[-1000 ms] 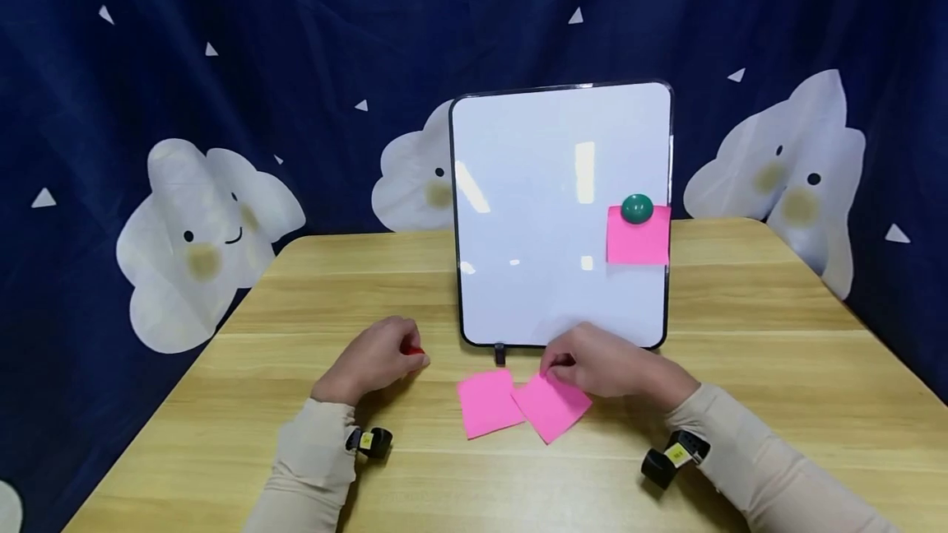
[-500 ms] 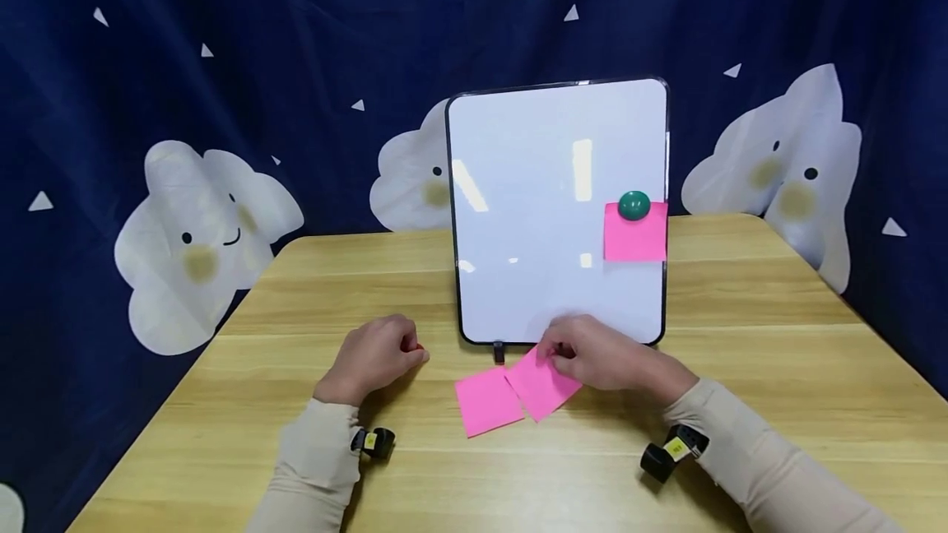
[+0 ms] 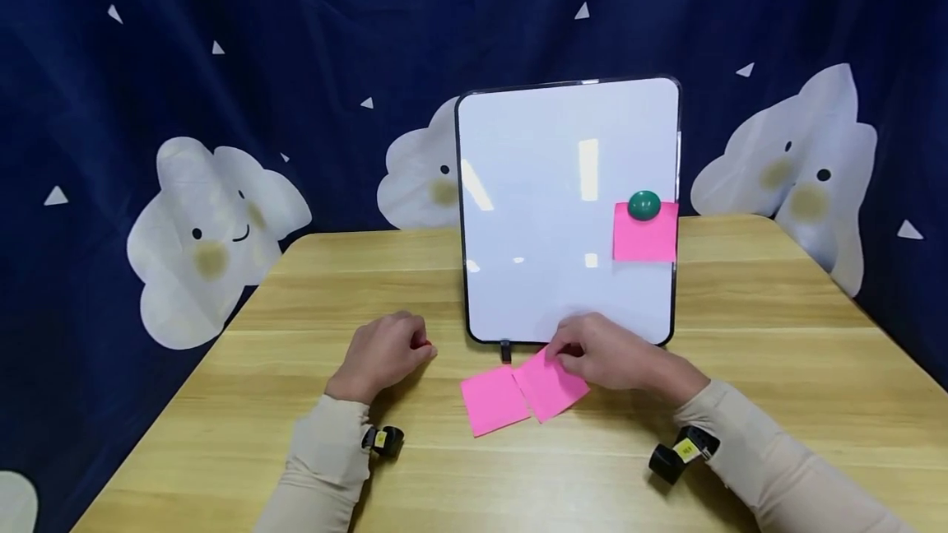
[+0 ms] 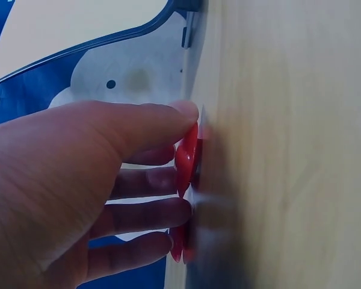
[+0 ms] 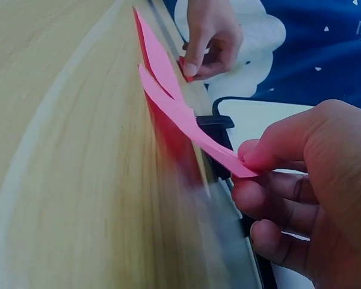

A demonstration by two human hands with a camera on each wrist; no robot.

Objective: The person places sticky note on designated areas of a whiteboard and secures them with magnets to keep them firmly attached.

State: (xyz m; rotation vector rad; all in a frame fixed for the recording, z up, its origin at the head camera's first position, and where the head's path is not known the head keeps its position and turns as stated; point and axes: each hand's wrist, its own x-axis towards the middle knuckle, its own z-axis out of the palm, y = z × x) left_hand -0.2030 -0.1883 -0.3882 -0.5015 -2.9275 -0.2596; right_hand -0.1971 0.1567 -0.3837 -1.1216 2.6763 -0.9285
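In the head view my right hand [image 3: 611, 352] pinches the upper edge of a pink sticky note [image 3: 551, 389] between thumb and fingers, close to the whiteboard's foot. The right wrist view shows this sticky note [image 5: 180, 120] bent, its pinched end raised off the table. Beside it lies a second pink sticky note [image 3: 494, 401], its near edge close to the first. Left of the board, my left hand [image 3: 381, 352] rests low over the table. Its thumb and fingers hold a glossy red magnet [image 4: 186, 159]; another red piece [image 4: 177, 241] shows under the lower fingers, partly hidden.
A whiteboard [image 3: 541, 155] stands upright on the wooden table [image 3: 355, 286], on a small black foot [image 3: 506, 351]. At its right edge a green magnet [image 3: 644, 206] holds a third pink sticky note [image 3: 644, 238]. Behind hangs a dark blue curtain [image 3: 333, 15] with clouds.
My right hand has pulled the pinched sticky note up toward the board, off its overlap with the other note. The left hand has stayed nearly still, and the head view shifted slightly.
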